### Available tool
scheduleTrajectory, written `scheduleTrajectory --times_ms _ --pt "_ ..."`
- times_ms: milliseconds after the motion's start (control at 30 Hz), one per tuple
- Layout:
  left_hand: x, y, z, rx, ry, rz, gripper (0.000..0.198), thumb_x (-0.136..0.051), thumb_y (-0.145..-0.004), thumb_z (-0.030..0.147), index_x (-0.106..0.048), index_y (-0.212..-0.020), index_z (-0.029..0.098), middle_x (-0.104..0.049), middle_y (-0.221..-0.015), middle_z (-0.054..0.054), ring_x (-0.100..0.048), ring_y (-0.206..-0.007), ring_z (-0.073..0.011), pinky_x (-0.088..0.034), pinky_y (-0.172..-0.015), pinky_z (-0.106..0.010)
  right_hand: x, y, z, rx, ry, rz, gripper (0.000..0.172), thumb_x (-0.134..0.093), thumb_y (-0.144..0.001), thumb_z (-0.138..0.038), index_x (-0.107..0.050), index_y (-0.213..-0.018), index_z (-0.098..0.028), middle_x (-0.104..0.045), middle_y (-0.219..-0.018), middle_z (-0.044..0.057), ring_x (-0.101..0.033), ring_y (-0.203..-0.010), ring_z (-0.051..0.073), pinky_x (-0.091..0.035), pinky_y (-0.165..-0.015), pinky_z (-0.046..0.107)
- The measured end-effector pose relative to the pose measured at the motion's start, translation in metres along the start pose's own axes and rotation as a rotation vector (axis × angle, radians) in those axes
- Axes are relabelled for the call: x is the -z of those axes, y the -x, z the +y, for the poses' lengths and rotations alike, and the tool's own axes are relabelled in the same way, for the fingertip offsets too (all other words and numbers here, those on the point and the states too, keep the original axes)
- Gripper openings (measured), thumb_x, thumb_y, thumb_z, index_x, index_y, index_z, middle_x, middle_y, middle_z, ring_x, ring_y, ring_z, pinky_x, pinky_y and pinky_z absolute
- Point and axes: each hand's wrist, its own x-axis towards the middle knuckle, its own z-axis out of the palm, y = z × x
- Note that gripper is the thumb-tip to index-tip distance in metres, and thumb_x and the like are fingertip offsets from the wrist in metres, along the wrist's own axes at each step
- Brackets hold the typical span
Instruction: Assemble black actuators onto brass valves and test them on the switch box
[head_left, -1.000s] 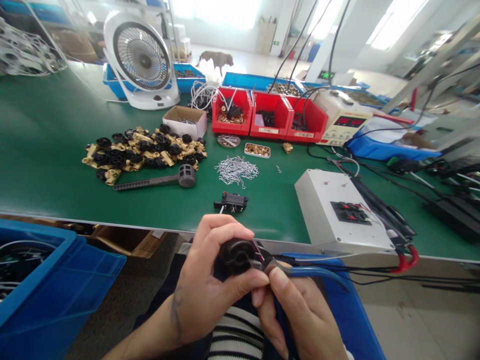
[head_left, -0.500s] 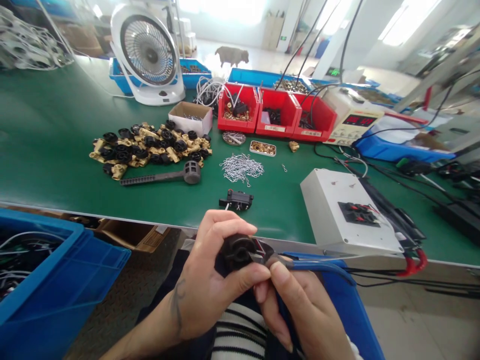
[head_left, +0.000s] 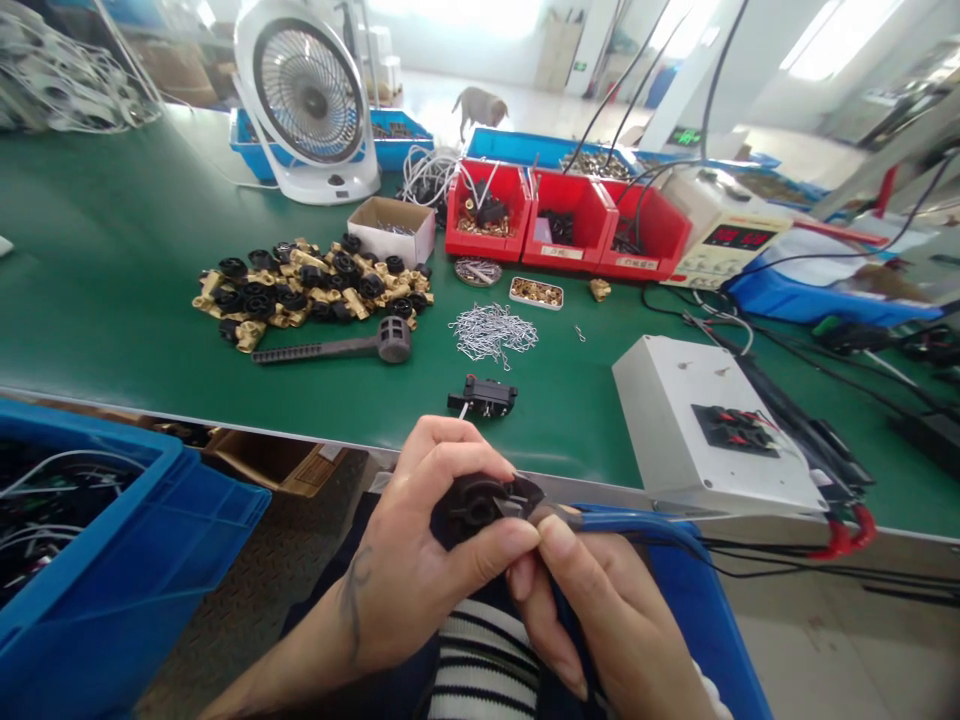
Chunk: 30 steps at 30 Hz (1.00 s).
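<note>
Through the head view I have the left hand (head_left: 412,540) curled around a round black part (head_left: 465,515), fingers over its far side, thumb along its near side. The right hand (head_left: 607,600) is closed on blue-handled pliers (head_left: 622,518), thumb and forefinger pinching close to the pivot. The plier tips meet the part's right side, just above the left thumb; I can't tell whether they bite anything. All this sits just off the table's near edge.

The green table (head_left: 135,230) spans the scene, with a bright room and a four-legged animal (head_left: 480,105) on the floor beyond. I see a white fan (head_left: 313,95) far left, a pale switch box (head_left: 667,425) at right, a heap of brass-and-black fittings (head_left: 311,288) at left, loose wire clips (head_left: 491,333) mid-table and a black block (head_left: 491,396) nearer me.

Near left, a blue bin (head_left: 225,520) holds cables. Of three red bins at the far side, the left one (head_left: 484,245) carries brass and black pieces. Left of it, a small carton (head_left: 386,243) contains metal bits; a little tray (head_left: 536,304) holds brass pieces.
</note>
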Motion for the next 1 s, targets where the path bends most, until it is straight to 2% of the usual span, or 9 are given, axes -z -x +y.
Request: scheduleTrajectory --times_ms 100,333,533,767,833,900,1000 --pt "0.002 0.000 0.000 -0.004 -0.008 -0.023 0.020 -0.068 -0.089 0.038 -0.061 -0.104 0.027 -0.054 -0.105 -0.003 -0.057 -0.095 -0.0165 -0.051 -0.084 -0.028 0.001 -0.001 -0.005 -0.043 0.013 -0.023 0.052 -0.043 -0.097 -0.059 -0.054 -0.070 -0.016 -0.040 -0.038 -0.006 -0.026 -0.033 0.004 -0.021 -0.038 0.019" --pt "0.007 -0.003 0.002 0.054 -0.049 -0.035 0.012 -0.067 -0.090 0.036 -0.062 -0.093 0.025 -0.055 -0.094 -0.001 -0.057 -0.087 -0.0151 -0.049 -0.079 -0.027 -0.003 -0.006 0.001 -0.008 -0.018 -0.009 0.054 -0.042 -0.096 -0.062 -0.054 -0.072 -0.016 -0.039 -0.038 -0.007 -0.027 -0.034 0.005 -0.020 -0.038 0.020" --pt "0.013 -0.003 -0.003 0.023 -0.052 -0.058 0.017 -0.067 -0.089 0.038 -0.060 -0.099 0.027 -0.054 -0.101 -0.001 -0.056 -0.094 -0.0147 -0.048 -0.082 -0.025 0.003 -0.011 -0.003 -0.079 -0.013 -0.117 0.053 -0.042 -0.098 -0.058 -0.055 -0.070 -0.015 -0.040 -0.038 -0.007 -0.027 -0.032 0.004 -0.019 -0.037 0.019" --pt "0.013 -0.006 -0.004 0.127 -0.053 -0.007 0.010 -0.062 -0.091 0.028 -0.060 -0.084 0.022 -0.054 -0.091 0.000 -0.054 -0.086 -0.0151 -0.046 -0.079 -0.026 -0.007 -0.022 0.005 0.027 0.019 0.007 0.052 -0.043 -0.097 -0.059 -0.053 -0.069 -0.016 -0.040 -0.039 -0.007 -0.030 -0.035 0.004 -0.024 -0.040 0.018" --pt "0.011 -0.005 -0.006 0.174 0.024 -0.015 0.014 -0.066 -0.089 0.035 -0.060 -0.089 0.023 -0.054 -0.093 0.000 -0.054 -0.088 -0.0157 -0.046 -0.077 -0.026 -0.004 -0.023 0.004 0.013 0.039 -0.019 0.052 -0.042 -0.098 -0.058 -0.054 -0.069 -0.015 -0.041 -0.039 -0.007 -0.030 -0.035 0.004 -0.024 -0.040 0.018" --pt "0.010 -0.004 -0.008 0.215 0.121 -0.033 0.027 -0.072 -0.083 0.044 -0.059 -0.098 0.025 -0.054 -0.098 0.000 -0.054 -0.089 -0.0159 -0.046 -0.074 -0.024 -0.001 -0.022 0.001 -0.036 0.045 -0.076 0.054 -0.041 -0.097 -0.059 -0.055 -0.069 -0.015 -0.041 -0.039 -0.006 -0.029 -0.033 0.004 -0.022 -0.038 0.018" --pt "0.010 -0.003 -0.010 0.206 0.193 -0.047 0.034 -0.076 -0.081 0.042 -0.058 -0.107 0.029 -0.053 -0.106 0.000 -0.054 -0.095 -0.0156 -0.046 -0.077 -0.023 0.002 -0.018 -0.002 -0.112 0.023 -0.122 0.058 -0.042 -0.095 -0.064 -0.055 -0.068 -0.015 -0.041 -0.038 -0.006 -0.027 -0.031 0.003 -0.019 -0.035 0.019"
